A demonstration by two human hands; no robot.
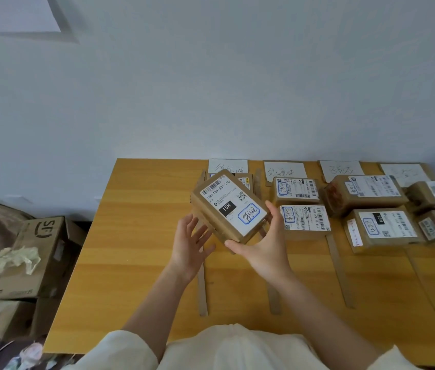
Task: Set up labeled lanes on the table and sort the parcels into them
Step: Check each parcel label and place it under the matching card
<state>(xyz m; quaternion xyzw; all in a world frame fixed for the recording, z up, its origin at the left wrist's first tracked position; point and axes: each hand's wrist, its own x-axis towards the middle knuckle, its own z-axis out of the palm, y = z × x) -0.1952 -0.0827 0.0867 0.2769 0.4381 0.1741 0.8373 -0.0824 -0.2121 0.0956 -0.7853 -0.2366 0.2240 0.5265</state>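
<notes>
Wooden table, perhaps laminate; white wall.

Take the tabletop as your landmark. Along its far edge, against the wall, four paper labels lie side by side, running toward its right end. Strips of tape run from the far edge toward you, dividing the tabletop into lanes. Parcels lie on the tabletop before the labels, two deep in the lanes to the right. Above the leftmost lane your right hand holds a parcel, your left hand just beside it. Off the tabletop's left end, cardboard boxes are stacked on the floor.
</notes>
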